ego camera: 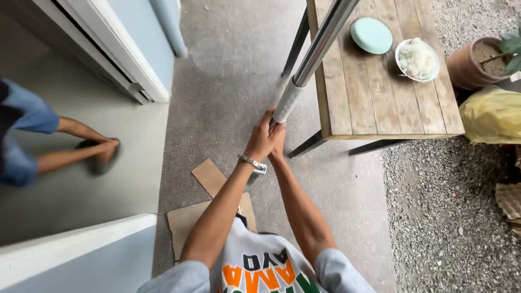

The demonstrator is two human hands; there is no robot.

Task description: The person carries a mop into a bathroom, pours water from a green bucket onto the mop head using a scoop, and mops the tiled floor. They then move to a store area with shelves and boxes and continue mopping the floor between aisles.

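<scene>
A long shiny metal pole (pixel 320 40) with a white grip sleeve (pixel 288 100) at its lower end slants up toward the top of the view. Both my hands close around the bottom of the sleeve. My left hand (pixel 261 138), with a metal watch at the wrist, wraps the end from the left. My right hand (pixel 277 142) sits mostly behind it, fingers curled on the same end. The pole passes in front of the left edge of a wooden table (pixel 374 103).
On the table lie a mint round lid (pixel 371 35) and a white bowl (pixel 417 59) of white bits. A clay plant pot (pixel 477 62) and yellow bag (pixel 491 114) stand right on gravel. Cardboard pieces (pixel 209 176) lie below. Another person's legs (pixel 70 146) are at left.
</scene>
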